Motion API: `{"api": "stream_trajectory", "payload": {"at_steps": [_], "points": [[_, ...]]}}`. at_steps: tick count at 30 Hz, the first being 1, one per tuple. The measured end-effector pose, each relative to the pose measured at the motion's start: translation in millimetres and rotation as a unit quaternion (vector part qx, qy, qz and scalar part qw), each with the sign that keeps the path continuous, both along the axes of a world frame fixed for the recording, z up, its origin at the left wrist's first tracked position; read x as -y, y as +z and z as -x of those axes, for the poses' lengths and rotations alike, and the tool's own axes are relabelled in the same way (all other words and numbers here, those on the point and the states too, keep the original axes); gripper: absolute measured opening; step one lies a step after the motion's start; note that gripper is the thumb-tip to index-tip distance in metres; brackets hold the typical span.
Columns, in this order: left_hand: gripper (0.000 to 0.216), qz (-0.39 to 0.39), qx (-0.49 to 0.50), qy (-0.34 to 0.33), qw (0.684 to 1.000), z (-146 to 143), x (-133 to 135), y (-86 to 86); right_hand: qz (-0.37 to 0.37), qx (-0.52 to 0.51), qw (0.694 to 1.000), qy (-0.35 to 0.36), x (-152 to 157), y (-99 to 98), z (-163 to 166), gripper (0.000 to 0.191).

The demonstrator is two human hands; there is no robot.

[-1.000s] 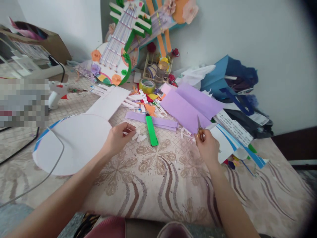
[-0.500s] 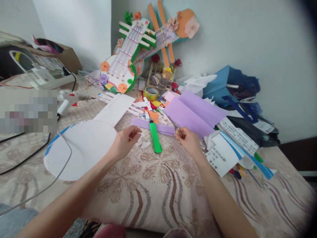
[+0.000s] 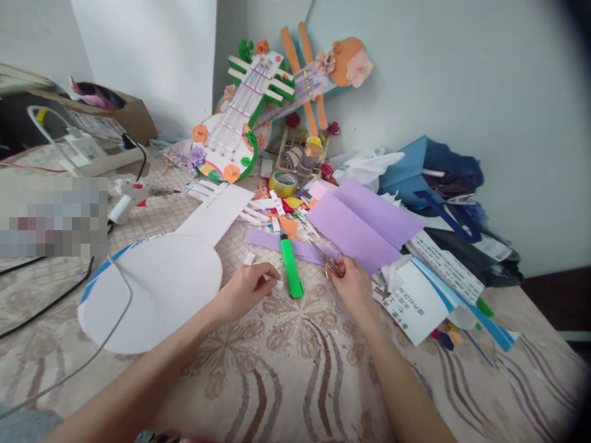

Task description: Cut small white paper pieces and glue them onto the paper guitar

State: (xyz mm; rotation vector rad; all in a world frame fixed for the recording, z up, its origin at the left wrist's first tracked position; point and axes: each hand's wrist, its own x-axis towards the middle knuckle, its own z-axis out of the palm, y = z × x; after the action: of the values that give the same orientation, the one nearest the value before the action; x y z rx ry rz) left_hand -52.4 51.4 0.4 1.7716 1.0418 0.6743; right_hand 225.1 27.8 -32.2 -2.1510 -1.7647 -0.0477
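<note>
My right hand [image 3: 353,283] holds a pair of scissors [image 3: 330,267] by the gold-coloured handles, blades pointing away and left over a purple paper strip [image 3: 263,240]. Low over the tablecloth, my left hand [image 3: 249,288] has its fingers curled together, with bits of white paper showing at the fingertips. Most of what it grips is hidden. Between the hands lies a green utility knife [image 3: 292,267]. Left of my left hand, a white guitar-shaped cutout [image 3: 152,295] rests flat, its neck [image 3: 215,212] pointing away. Folded purple paper [image 3: 355,224] lies beyond the scissors.
Two decorated paper guitars [image 3: 237,117] lean on the wall. A glue gun [image 3: 129,200] and a grey cord [image 3: 124,314] lie at left, the cord crossing the cutout. Paper scraps and a tape roll [image 3: 283,183] fill the middle back. Printed card [image 3: 413,301] and bags [image 3: 410,166] crowd the right.
My left hand has moved right and nearer, over the spot where white scraps lay. The scissors now lie lower, with their blades more in view. The camera view has tipped slightly.
</note>
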Motion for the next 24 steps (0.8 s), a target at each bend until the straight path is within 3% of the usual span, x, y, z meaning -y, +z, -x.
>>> {"api": "stream_trajectory", "payload": {"at_steps": [7,12,15,19,24], "points": [[0.018,-0.039,-0.062,0.041,0.996,9,0,-0.5,-0.004,-0.027,1.000,0.001,4,5.5,-1,0.020],[0.015,0.002,-0.025,-0.014,1.000,8,3,2.1,0.005,0.010,1.000,0.019,8,17.1,1,0.014],[0.016,-0.021,-0.056,-0.013,0.998,6,5,0.9,-0.010,-0.013,0.999,0.033,1,26.7,8,0.016],[0.019,-0.084,-0.097,0.025,0.991,7,4,-4.0,-0.007,-0.071,0.990,0.118,-37,41.4,30,0.014],[0.020,-0.105,-0.098,0.035,0.989,7,4,-8.3,0.011,-0.056,0.984,0.168,-115,51.3,73,0.010]]}}
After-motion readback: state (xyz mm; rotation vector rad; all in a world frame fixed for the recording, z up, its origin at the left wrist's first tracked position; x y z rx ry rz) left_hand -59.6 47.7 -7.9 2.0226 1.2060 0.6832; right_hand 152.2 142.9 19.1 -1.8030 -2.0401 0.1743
